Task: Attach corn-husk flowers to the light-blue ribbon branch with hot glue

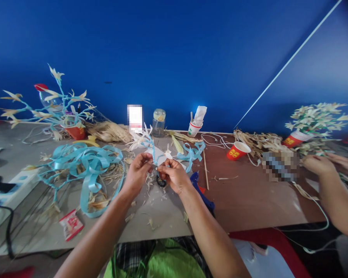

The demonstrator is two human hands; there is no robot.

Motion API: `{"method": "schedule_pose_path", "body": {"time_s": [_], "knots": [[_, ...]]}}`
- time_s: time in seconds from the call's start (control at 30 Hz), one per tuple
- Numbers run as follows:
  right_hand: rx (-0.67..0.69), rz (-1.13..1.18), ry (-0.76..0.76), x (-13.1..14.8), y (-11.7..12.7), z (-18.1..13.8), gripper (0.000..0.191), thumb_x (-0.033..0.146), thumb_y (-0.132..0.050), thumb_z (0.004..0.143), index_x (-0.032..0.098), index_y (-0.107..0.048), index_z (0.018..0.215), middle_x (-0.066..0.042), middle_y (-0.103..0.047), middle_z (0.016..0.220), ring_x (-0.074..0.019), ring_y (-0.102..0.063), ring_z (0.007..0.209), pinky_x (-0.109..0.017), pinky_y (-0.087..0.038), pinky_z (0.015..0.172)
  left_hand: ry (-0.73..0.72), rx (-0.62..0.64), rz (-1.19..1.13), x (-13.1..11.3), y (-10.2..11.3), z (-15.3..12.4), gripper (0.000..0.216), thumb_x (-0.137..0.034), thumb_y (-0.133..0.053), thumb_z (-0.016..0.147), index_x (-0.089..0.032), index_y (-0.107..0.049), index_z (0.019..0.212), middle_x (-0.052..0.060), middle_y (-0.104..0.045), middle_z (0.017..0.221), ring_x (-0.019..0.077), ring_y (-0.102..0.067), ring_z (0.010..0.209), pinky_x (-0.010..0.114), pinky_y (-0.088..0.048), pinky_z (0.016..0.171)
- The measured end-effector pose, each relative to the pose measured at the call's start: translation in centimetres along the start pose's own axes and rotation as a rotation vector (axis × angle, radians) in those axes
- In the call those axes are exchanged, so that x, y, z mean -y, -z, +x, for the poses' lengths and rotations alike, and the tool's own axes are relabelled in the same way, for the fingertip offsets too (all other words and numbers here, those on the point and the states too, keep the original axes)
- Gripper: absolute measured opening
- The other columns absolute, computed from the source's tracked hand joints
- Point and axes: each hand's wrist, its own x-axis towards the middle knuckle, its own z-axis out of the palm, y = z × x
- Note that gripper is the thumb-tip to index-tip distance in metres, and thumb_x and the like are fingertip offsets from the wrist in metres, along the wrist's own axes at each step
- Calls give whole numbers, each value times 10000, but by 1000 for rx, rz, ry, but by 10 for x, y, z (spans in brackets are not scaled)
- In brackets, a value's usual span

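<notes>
My left hand (pixel 139 172) and my right hand (pixel 174 175) meet over the table, fingertips pinched close together. Between them is the lower end of a blue-wrapped flower stem (pixel 154 151), partly covered by the fingers. White, husk-like petals (pixel 139 141) spread from its top, leaning left. A side branch with a small pale flower (pixel 168 152) stands by my right hand. Under the fingers shows a black ring (pixel 161 181), its kind unclear. Left of my left hand lies a tangle of light blue ribbon (pixel 88 166). A blue tool (pixel 202 193), probably a glue gun, lies beside my right forearm.
Dried husks (pixel 111 132), a glass jar (pixel 159 122) and a white cup (pixel 195 128) line the back. A red paper cup (pixel 234 151) stands right. A power strip (pixel 14 195) and cables are left. Another person's hand (pixel 319 165) works at far right.
</notes>
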Motion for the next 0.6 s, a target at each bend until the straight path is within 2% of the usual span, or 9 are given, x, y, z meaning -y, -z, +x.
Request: {"method": "schedule_pose_path", "body": {"time_s": [0.17, 0.3, 0.43, 0.6], "knots": [[-73, -142, 104, -2, 0, 2, 362, 207, -687, 554, 206, -325, 535, 94, -428, 416, -54, -341, 389, -209, -228, 435, 11, -2, -21, 2, 0, -2, 228, -257, -656, 704, -178, -576, 902, -25, -549, 774, 70, -479, 594, 221, -387, 606], [-108, -231, 155, -5, -2, 2, 317, 188, -642, 571, 209, -326, 546, 102, -390, 434, -56, -312, 414, -212, -224, 442, 7, -85, 76, 3, -1, 2, 237, -291, -710, 657, -156, -573, 795, -35, -539, 685, 70, -465, 557, 213, -373, 561], [-103, -270, 161, -7, -2, 2, 304, 188, -632, 581, 209, -330, 553, 96, -397, 449, -60, -317, 432, -212, -238, 449, 48, -80, 93, 4, 2, 4, 218, -307, -713, 655, -140, -579, 698, -36, -517, 599, 73, -452, 534, 211, -354, 535], [-80, -202, 103, -6, -3, 2, 346, 225, -655, 565, 217, -310, 571, 100, -385, 446, -60, -306, 417, -210, -221, 434, 75, -13, 40, 6, 5, 5, 224, -331, -696, 679, -138, -583, 697, -27, -511, 578, 79, -431, 533, 216, -334, 534]]}}
